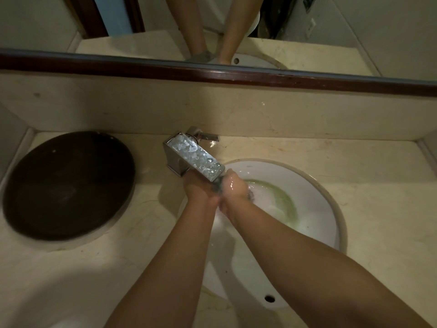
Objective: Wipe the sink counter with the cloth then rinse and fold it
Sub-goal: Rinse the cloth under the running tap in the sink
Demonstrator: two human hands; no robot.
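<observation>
Both my hands are pressed together under the spout of the chrome faucet (194, 156), over the white sink basin (314, 209). My left hand (199, 189) and my right hand (236, 189) squeeze a small dark grey cloth (217, 187) between them; only a wet bunched bit of it shows between the fingers and past the right hand. Greenish water swirls in the basin to the right of my hands. The beige marble counter (378, 209) surrounds the sink.
A dark round lid or tray (68, 185) lies on the counter to the left of the faucet. A mirror with a dark wooden frame (212, 74) runs along the back above the splashback. The overflow hole (269, 298) sits at the basin's near rim.
</observation>
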